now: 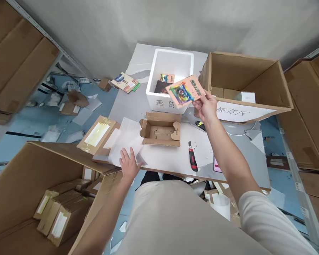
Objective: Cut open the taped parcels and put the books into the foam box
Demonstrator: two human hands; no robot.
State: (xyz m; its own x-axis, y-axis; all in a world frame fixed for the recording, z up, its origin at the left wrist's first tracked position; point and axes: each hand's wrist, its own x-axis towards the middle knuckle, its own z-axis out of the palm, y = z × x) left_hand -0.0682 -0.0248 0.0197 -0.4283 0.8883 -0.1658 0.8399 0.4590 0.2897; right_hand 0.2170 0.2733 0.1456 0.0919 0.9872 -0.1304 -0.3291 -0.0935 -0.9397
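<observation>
My right hand (206, 105) grips an orange-pink book (185, 91) by its lower right corner, with a colourful picture on the cover. The book is tilted and held above the front right edge of a white foam box (150, 92). Inside that box lie a similar small book (167, 78) and a dark item (161, 87), partly hidden by the held book. My left hand (129, 164) rests with spread fingers on white wrapping sheet (126, 136) at the table's front edge. Between my hands stands a small opened cardboard box (162, 131) with nothing inside.
A red and black utility knife (192, 157) lies near the front edge, and a phone (217, 165) is partly under my right arm. A large carton (251, 74) stands right; another with parcels (101, 166) stands left. Books (125, 82) and a sealed parcel (98, 134) sit left.
</observation>
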